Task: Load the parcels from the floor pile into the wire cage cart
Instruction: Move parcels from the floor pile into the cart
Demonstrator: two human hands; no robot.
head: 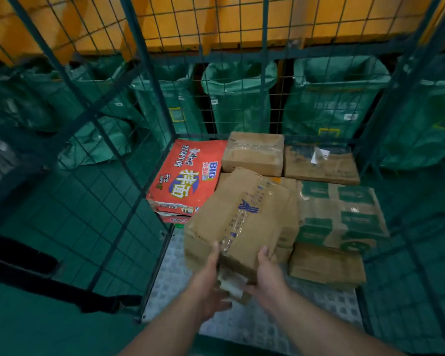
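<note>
A worn brown cardboard parcel (242, 222) with clear tape and blue print is tilted inside the green wire cage cart (144, 155). My left hand (211, 276) holds its near left side and my right hand (266, 274) holds its near right side. Its far end leans on other parcels. Behind it lie a red printed box (185, 176), two brown boxes (253, 152) at the back, and a brown box with green print (344, 217) on the right. A flat brown parcel (326, 265) sits at the front right.
The cart's grey studded floor (170, 283) shows at the front left. Green sacks (239, 98) hang in a row behind the cage under an orange structure (216, 19). Green floor (36, 325) lies to the left, with a black object (18, 255) beside the cage.
</note>
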